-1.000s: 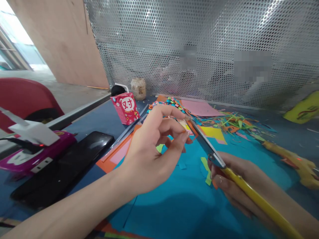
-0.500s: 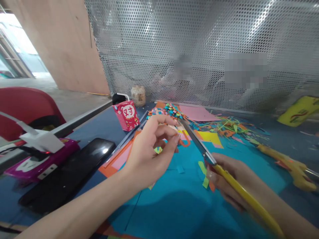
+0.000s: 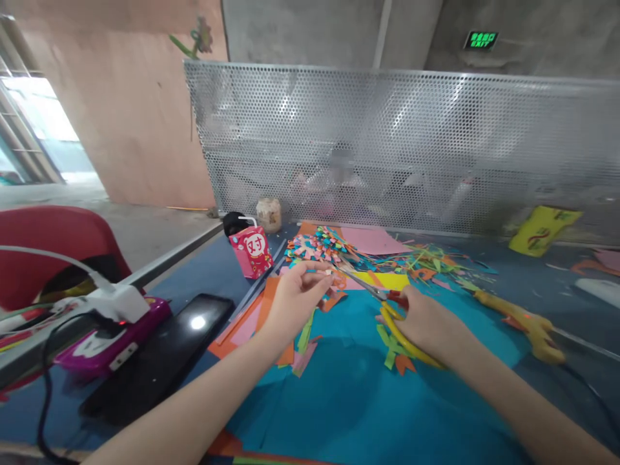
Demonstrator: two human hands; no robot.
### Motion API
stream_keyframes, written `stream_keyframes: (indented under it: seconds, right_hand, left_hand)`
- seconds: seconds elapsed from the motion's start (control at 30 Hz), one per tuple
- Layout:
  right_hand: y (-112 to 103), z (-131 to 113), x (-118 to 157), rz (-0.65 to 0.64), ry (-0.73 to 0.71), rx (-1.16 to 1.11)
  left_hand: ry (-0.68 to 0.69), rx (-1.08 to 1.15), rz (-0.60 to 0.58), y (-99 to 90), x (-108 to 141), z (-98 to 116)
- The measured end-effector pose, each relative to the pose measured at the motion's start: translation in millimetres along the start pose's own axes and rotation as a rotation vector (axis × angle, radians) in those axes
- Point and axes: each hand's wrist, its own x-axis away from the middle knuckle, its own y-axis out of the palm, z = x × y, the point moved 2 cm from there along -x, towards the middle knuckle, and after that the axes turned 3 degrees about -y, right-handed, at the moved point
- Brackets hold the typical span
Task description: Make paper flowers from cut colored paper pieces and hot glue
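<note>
My left hand [image 3: 303, 290] is closed in a pinch, thumb against forefinger, on a small curled orange paper strip [image 3: 340, 280]. In my right hand [image 3: 429, 320] are scissors with yellow handles [image 3: 407, 341]. Their metal blades point up and left, with the tips close to the strip at my left fingertips; whether they touch it, I cannot tell. Under both hands lies a large blue paper sheet [image 3: 339, 387]. Green and orange paper scraps [image 3: 394, 352] rest on it below the scissors, and more green and pink strips [image 3: 305, 349] lie below my left hand.
Behind my hands is a heap of small coloured paper bits [image 3: 322, 245], beside thin shreds [image 3: 431, 258]. A yellow glue gun [image 3: 523, 320] lies on the right. To the left are a red drink carton [image 3: 252, 252], a black phone [image 3: 165, 355] and a purple power strip [image 3: 101, 352].
My view has tilted upward. The scissors have turned from edge-on, so their handle loops now show, and their tips remain near my left fingers. The orange strip stays pinched.
</note>
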Motion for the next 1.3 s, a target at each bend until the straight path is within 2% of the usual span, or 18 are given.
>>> stream_keyframes:
  seconds: [0.2,0.3,0.4,0.5,0.6,0.73,0.9,1.0,1.07,1.2,1.3]
  right_hand:
    - [-5,-4,-16,-0.014,-0.108,-0.021]
    - [-12,-15,-18,-0.017,-0.194,-0.077]
    - [-27,-33,-12,0.032,-0.284,-0.166]
    - [-36,-51,-4,0.025,-0.390,-0.344]
    - [-35,-62,-1,0.033,-0.469,-0.596]
    - [-27,-63,-4,0.055,-0.435,-0.749]
    - [-24,-53,-11,0.006,-0.365,-0.754]
    - [-20,-48,-10,-0.078,-0.355,-0.704]
    - [-15,-48,-7,-0.187,-0.384,-0.656]
    - [-10,-49,5,-0.400,-0.481,-0.555]
    - [-12,-49,10,-0.480,-0.537,-0.483]
  left_hand:
    - [-0.052,0.007,0.016,-1.2,0,-2]
    - [-0.051,-0.011,0.023,-0.7,2,-2]
    - [-0.056,-0.027,0.001,0.3,3,-3]
    - [-0.047,-0.037,-0.031,0.9,2,-4]
    - [-0.042,-0.048,-0.044,1.2,2,-4]
    - [-0.048,-0.080,-0.086,2.3,2,-3]
    - [0.037,-0.285,-0.210,0.7,0,-1]
    - [0.153,-0.549,-0.207,-5.2,-3,0]
    - [0.172,-0.696,-0.196,-10.6,-4,-1]
    - [0.030,-0.785,-0.366,-18.5,-1,-5]
    - [-0.035,-0.805,-0.447,-21.5,1,-6]
